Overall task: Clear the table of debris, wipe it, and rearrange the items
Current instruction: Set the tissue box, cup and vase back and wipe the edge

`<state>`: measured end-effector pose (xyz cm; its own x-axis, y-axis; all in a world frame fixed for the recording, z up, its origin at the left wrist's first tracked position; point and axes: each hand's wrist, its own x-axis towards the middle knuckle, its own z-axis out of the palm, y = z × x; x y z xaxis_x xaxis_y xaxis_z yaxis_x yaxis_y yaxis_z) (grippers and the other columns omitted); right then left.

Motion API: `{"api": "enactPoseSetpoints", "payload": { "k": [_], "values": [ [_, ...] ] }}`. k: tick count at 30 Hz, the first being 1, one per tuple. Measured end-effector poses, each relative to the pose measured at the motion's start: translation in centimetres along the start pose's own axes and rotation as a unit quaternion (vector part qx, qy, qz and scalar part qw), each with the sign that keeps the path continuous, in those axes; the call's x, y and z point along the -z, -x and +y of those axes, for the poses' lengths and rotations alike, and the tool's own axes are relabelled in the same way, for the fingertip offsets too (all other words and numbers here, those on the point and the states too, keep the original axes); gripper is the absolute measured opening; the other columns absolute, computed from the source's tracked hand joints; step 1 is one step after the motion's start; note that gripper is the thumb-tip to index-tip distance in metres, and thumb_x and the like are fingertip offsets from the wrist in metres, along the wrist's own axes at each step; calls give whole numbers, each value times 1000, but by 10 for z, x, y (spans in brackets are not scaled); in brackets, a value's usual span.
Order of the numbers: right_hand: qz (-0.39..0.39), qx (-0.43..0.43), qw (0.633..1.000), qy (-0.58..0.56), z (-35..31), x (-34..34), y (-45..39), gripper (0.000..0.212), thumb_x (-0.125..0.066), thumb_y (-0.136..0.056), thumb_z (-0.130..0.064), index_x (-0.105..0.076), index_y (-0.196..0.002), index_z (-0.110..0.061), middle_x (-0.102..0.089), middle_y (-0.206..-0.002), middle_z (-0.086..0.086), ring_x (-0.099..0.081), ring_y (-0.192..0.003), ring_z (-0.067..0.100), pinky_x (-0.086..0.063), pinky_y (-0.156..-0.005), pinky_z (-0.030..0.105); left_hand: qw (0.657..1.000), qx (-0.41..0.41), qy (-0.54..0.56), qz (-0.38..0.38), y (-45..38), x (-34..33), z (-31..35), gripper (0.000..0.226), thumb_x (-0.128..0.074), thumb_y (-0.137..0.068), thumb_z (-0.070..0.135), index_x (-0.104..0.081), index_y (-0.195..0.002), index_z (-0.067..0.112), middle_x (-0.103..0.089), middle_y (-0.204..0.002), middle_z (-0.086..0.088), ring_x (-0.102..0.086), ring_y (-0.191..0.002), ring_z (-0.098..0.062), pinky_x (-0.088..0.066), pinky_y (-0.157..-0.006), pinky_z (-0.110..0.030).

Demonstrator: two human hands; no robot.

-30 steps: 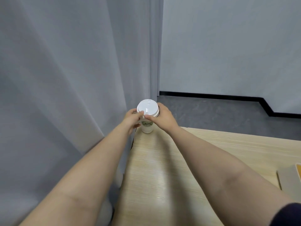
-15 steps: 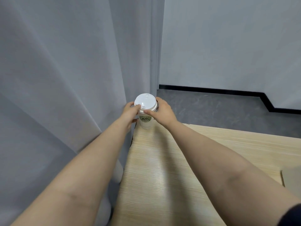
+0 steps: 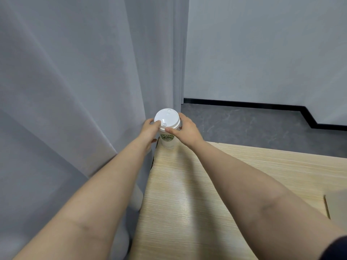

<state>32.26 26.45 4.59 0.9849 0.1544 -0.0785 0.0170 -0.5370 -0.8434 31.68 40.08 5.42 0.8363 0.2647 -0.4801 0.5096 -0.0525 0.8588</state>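
Both hands, the left hand [image 3: 150, 128] and right hand [image 3: 185, 129], close around the lidded paper cup [image 3: 167, 128] at the counter's [image 3: 187, 194] far corner beside the curtain [image 3: 75, 91], likely steadying its top-heavy body while positioning it.

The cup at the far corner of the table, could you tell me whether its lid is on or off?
On. The white lid caps the upright cup, with the left hand and right hand gripping its rim.
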Motion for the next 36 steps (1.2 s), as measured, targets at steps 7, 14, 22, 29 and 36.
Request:
{"api": "enactPoseSetpoints", "payload": {
  "k": [7,14,22,29,36],
  "values": [
    [-26,-48,998,25,1,15,11,87,-70,-79,-40,-21,-147,-18,-28,-152,1,-28,-139,20,-31,-110,39,999,1,-35,9,11,4,3,54,-47,-94,28,-30,-144,18,-37,-145,-1,-42,-127,-22,-39,-89,-37],
    [2,-60,998,15,8,39,40,87,-69,-79,-45,-19,-148,-21,-27,-153,-1,-32,-136,20,-34,-107,38,996,-39,-75,14,37,-4,1,52,-49,-94,20,-31,-143,18,-44,-138,-4,-45,-107,-18,-36,-84,-28],
    [73,-84,994,4,37,95,99,84,-67,-79,-48,-24,-146,-22,-31,-151,-2,-36,-134,20,-35,-108,43,982,-135,-105,80,89,-40,0,53,-50,-88,12,-38,-140,18,-48,-135,-6,-51,-112,-25,-41,-91,-29],
    [147,-98,984,12,70,164,170,78,-65,-81,-48,-28,-145,-22,-36,-148,-2,-38,-132,18,-36,-106,38,957,-234,-171,-26,153,-118,-6,54,-58,-91,21,-38,-141,16,-39,-147,-2,-37,-134,-19,-30,-110,-32],
    [268,-89,959,-5,117,235,251,65,-64,-84,-44,-39,-140,-22,-46,-140,-4,-42,-129,13,-37,-104,31,922,-309,-201,-115,212,-220,-20,52,-58,-91,19,-41,-140,17,-42,-144,-1,-40,-131,-16,-32,-106,-28]
  ]
}}
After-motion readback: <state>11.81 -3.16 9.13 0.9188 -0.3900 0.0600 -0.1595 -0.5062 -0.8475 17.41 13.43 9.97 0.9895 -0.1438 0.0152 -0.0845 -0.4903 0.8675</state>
